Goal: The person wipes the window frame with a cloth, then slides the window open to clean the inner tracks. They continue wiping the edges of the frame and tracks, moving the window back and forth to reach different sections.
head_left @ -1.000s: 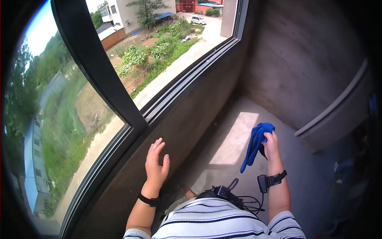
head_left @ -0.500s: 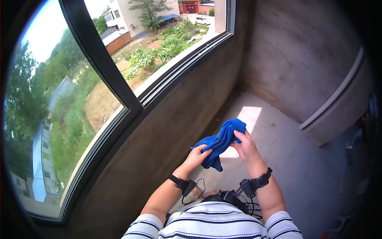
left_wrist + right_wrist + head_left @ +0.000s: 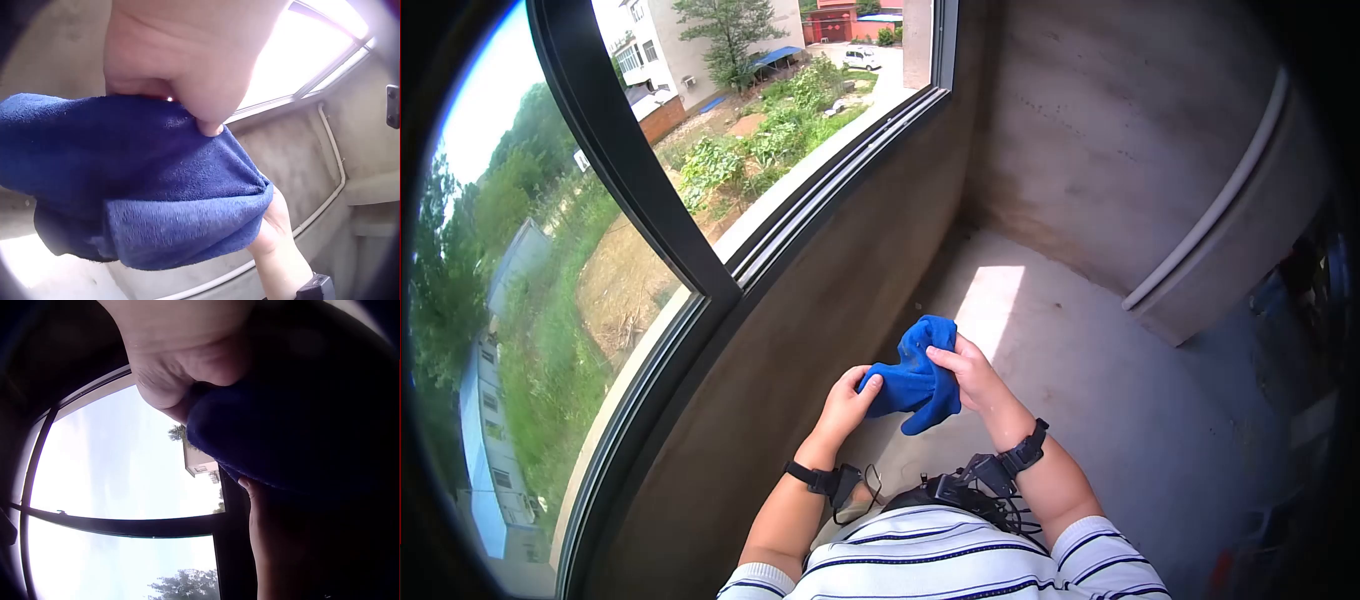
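Note:
A blue cloth [image 3: 915, 378] is held between both hands in front of the body, bunched and folded, with a darker smudge near its top. My left hand [image 3: 845, 400] pinches its left end, thumb on top. On the other side my right hand [image 3: 972, 372] grips the upper right part, its thumb lying across the cloth. In the left wrist view the cloth [image 3: 156, 181] hangs in broad folds below the left hand [image 3: 181, 56], hiding most fingers. The right wrist view shows the cloth [image 3: 250, 437] dark under the right hand [image 3: 194, 356].
A dark-framed window [image 3: 635, 170] runs along the left, its sill track [image 3: 840, 185] above a bare wall [image 3: 800, 330]. A pale pipe [image 3: 1210, 215] runs along a ledge at right. Sunlight falls on the concrete floor [image 3: 1040, 330]. Cables [image 3: 1000, 510] hang at the waist.
At first only the right hand held the cloth, off to the right. It came inward, the left hand took hold of the other end, and the cloth is now more bunched and further left.

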